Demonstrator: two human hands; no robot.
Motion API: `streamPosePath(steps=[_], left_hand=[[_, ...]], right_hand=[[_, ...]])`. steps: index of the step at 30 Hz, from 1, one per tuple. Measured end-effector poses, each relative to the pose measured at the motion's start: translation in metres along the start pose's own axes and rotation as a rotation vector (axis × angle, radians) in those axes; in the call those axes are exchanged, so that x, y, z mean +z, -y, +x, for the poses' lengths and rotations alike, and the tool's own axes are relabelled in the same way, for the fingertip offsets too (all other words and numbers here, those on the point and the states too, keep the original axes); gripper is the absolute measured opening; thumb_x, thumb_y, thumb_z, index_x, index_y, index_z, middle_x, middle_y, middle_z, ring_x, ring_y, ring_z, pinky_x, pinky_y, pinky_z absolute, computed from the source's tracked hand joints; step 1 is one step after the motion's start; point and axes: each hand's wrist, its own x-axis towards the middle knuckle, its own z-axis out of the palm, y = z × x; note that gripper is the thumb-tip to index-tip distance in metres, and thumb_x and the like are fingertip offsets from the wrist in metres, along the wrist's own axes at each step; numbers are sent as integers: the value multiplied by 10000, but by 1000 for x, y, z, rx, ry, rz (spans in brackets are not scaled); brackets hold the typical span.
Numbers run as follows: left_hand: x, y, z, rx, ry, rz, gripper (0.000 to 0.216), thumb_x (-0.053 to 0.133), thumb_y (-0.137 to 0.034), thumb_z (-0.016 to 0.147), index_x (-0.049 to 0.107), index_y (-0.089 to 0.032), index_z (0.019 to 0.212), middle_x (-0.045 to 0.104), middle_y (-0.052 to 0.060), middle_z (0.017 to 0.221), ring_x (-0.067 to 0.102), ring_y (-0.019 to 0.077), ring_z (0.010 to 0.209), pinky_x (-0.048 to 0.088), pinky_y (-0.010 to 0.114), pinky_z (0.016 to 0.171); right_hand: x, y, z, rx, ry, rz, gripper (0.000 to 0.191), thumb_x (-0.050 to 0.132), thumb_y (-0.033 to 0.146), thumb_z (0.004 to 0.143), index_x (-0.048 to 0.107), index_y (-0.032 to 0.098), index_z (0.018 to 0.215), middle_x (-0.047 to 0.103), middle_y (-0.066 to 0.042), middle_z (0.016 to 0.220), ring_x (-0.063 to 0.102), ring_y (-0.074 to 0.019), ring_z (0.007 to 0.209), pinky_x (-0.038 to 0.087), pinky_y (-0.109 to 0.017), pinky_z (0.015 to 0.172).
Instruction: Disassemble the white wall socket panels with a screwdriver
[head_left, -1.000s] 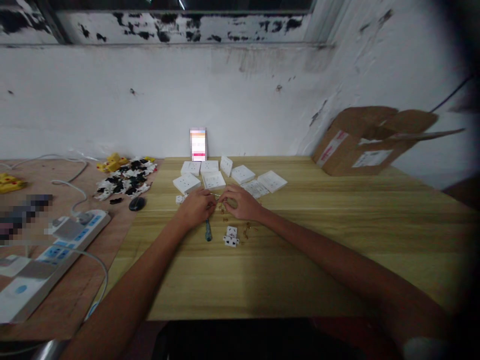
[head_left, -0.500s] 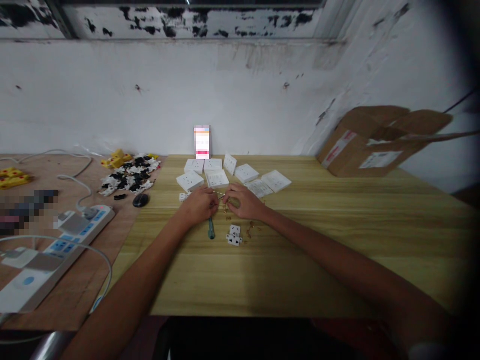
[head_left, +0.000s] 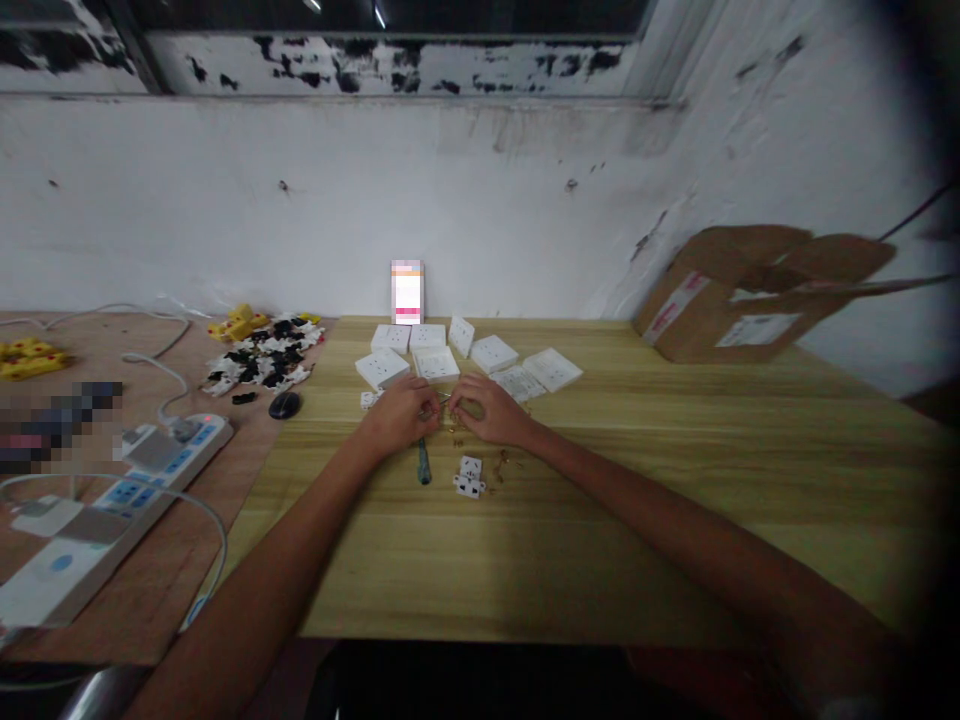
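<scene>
My left hand [head_left: 401, 415] and my right hand [head_left: 491, 413] rest close together on the wooden table [head_left: 600, 500], fingers curled and almost touching. The left hand is closed round a screwdriver whose teal handle [head_left: 424, 466] sticks out below it. The right hand pinches a small part too tiny to name. Small brass bits [head_left: 501, 462] and a white socket insert [head_left: 469, 476] lie just in front of the hands. Several white wall-socket plates [head_left: 431, 362] lie in a row right behind them.
A lit phone [head_left: 407, 292] leans on the wall behind the plates. A heap of black, white and yellow parts [head_left: 259, 358] and a dark mouse [head_left: 285, 404] lie to the left. Power strips [head_left: 97, 520] with cables sit far left. An open cardboard box [head_left: 739, 295] stands at the right.
Both hands have stayed in place with small finger movements, drawing slightly closer together. The view has shifted a little.
</scene>
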Motion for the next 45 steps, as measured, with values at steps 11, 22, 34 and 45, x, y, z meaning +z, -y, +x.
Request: streamPosePath(steps=[11,22,34,45], left_hand=[[-4,-7,0,-41,-10,70,52,661,-194,892,706,-181,870,700,76,897,617,252,953,495,401,924],[1,-10,5,-8,86,218,208,592,-312,974,726,-156,941,685,118,963,610,281,1002,483,427,922],[8,-23,24,7,209,407,221,504,-100,983,699,-130,1082,691,149,1072,629,281,1065,468,411,935],[7,-20,19,22,173,450,232,483,-134,1021,707,-116,1078,656,151,1067,600,286,1071,480,400,892]], right_hand=[[1,-4,-1,82,-98,-39,154,611,78,844,655,219,886,672,-40,898,603,-235,928,470,-378,866],[-3,-14,-2,280,-282,81,127,597,116,808,682,206,835,656,-12,781,566,-188,745,424,-307,704],[-3,-18,-2,313,-289,113,101,613,154,819,697,200,851,651,-6,762,572,-185,738,425,-298,700],[-4,-17,-2,308,-280,172,94,612,167,837,698,198,854,656,-5,769,575,-177,732,434,-295,706]])
